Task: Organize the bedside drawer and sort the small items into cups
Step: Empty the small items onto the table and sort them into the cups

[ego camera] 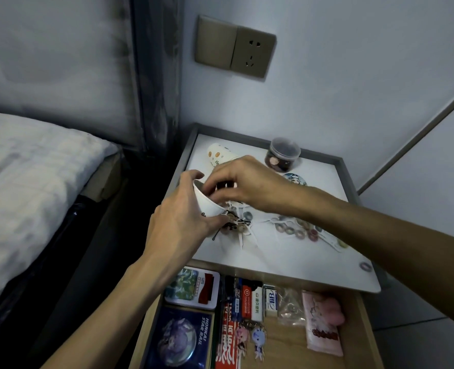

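The left hand [178, 222] wraps its curled fingers and thumb around a white paper cup [203, 202], holding it tilted with its mouth toward the right, low over the counter [287, 259]. The right hand [247, 182] reaches across with its fingertips bunched at the cup's rim. Something dark shows between them, but whether they pinch an item or have just let 1 go I cannot tell. To do this step well, the left hand should keep the cup steady and tip it back upright as it fills, or what is inside may slide out. The right hand should let go only once its fingertips are past the rim. Just below the cup lies a tangle of small rings and white strips [238, 226], and it would be wise to lift these 1 kind at a time. More small rings [300, 230] lie spread to the right, and 1 lone ring [365, 266] sits near the front edge, easy to knock off. A 2nd cup [220, 155] lies on its side behind the hands, beside a clear jar [283, 155]. The open drawer [281, 342] below holds tins, erasers and keychains.
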